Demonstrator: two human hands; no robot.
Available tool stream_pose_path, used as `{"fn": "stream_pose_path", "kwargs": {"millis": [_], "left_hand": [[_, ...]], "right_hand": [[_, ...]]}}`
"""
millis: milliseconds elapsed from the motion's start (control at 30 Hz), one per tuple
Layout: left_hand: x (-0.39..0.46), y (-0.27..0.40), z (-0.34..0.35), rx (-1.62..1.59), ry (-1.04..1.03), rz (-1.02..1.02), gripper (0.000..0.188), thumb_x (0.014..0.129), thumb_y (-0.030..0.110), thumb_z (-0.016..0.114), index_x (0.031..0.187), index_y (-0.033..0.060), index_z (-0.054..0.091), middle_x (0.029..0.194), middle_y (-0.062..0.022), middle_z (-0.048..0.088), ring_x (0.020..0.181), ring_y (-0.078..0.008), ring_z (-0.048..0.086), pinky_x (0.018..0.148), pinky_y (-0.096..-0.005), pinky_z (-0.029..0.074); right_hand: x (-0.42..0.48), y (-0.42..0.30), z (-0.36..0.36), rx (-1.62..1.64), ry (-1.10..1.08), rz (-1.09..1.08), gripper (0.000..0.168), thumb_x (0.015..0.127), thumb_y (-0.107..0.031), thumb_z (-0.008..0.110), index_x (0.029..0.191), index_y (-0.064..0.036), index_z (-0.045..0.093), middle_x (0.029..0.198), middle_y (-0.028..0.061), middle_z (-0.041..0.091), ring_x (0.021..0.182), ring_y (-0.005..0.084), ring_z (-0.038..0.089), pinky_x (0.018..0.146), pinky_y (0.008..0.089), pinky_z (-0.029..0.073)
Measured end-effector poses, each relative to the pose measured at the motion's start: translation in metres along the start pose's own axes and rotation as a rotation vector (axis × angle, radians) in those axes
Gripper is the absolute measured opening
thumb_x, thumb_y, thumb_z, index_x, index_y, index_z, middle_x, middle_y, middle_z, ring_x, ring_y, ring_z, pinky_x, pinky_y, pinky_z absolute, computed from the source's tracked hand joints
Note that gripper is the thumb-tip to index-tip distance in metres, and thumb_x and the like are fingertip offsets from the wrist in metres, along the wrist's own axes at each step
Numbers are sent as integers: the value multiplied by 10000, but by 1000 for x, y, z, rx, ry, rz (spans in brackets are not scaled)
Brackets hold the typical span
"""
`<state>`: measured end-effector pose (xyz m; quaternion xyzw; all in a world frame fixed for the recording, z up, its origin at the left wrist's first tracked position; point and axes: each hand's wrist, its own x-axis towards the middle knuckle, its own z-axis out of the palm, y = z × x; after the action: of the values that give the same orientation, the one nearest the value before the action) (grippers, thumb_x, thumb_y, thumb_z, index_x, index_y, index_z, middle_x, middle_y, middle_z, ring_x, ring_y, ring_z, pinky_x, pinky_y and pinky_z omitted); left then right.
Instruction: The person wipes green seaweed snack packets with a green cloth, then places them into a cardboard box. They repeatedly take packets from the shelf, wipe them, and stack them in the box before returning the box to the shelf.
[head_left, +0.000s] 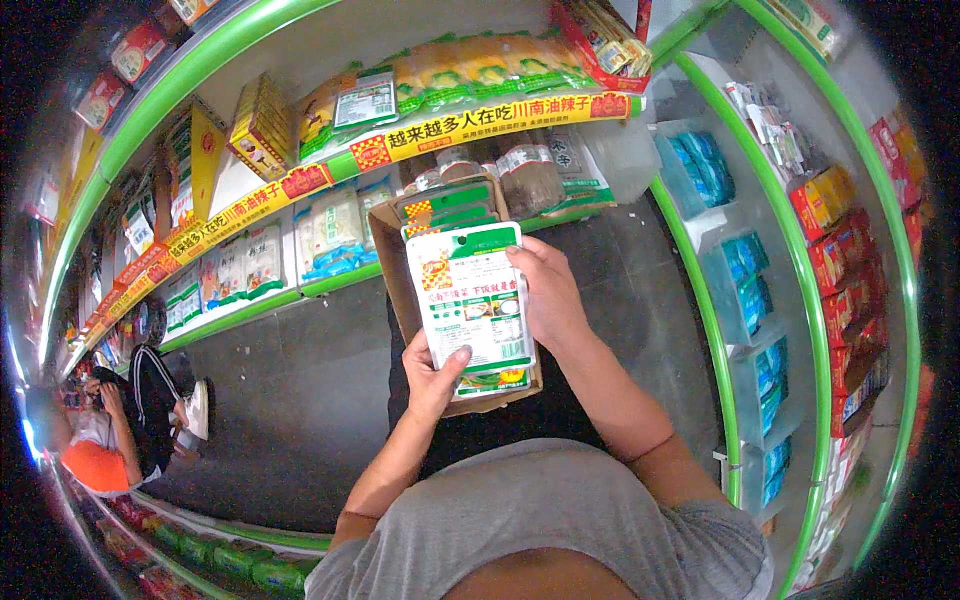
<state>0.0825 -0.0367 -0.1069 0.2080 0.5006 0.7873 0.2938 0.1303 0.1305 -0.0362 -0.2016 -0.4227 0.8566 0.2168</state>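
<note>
A flat white-and-green food packet (474, 300), its printed back facing up, is gripped between both hands. My left hand (433, 375) pinches its lower left edge, thumb on top. Along the upper right edge, the fingers of my right hand (551, 289) hold the same packet. Directly beneath is an open cardboard box (405, 300) in front of my body. More green packets (450, 206) stand in its far end, and another packet (495, 381) shows at the near end. The held packet hides most of the box's contents.
Ahead, a green-edged shelf (330, 281) carries bagged dry goods; a shelf above holds yellow-green bags (465, 71) and a yellow box (262, 127). Clear bins with blue packs (742, 259) line the right. A crouching person (112, 435) is at far left on the dark floor (285, 420).
</note>
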Motion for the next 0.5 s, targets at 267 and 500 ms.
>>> {"fn": "stream_pose_path", "kwargs": {"millis": [267, 500], "left_hand": [[0, 0, 0, -3, -16, 32, 370, 775, 100, 681, 1094, -32, 549, 1018, -105, 633, 913, -148, 599, 825, -296, 467], [-1, -2, -4, 3, -26, 24, 387, 800, 183, 665, 1100, -30, 543, 1016, -90, 628, 916, -146, 590, 824, -294, 461]], "right_hand": [[-5, -1, 8, 3, 58, -46, 202, 848, -113, 464, 948, 24, 574, 833, 81, 627, 728, 137, 613, 666, 263, 502], [-4, 3, 5, -58, 82, -84, 216, 852, -144, 468, 918, 24, 585, 816, 70, 620, 695, 121, 584, 658, 255, 477]]}}
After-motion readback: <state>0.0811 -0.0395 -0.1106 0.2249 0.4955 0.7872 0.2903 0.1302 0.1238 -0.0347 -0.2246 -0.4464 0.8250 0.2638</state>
